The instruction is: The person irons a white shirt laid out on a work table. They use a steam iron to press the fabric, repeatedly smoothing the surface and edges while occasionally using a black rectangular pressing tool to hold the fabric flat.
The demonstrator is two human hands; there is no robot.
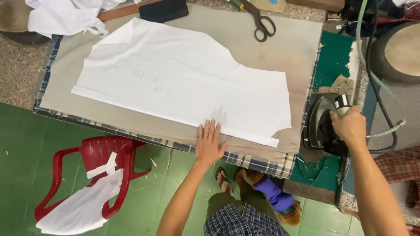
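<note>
— What sits at the near left?

— A red plastic chair (94, 168) on the green floor (26, 144), with white fabric pieces (83, 209) draped over its seat.

— And on the bench?

— The padded bench (271, 48) carries a white cut fabric panel (183, 83) spread flat, its near edge folded into a narrow hem. More white cloth (65, 15) is bunched at the far left corner; black scissors (261, 22) lie at the far edge.

— The hands?

— The left hand (210, 144) lies flat, fingers spread wide, holding nothing, its fingertips pressing the panel's near hem. The right hand (349, 124) has its grip closed around the handle of a dark steam iron (321, 124), which stands at the bench's right end, just beside the panel and apart from it.

— Anything below?

— A small brown dog in purple (275, 196) lies by the person's sandalled foot (223, 179).
</note>
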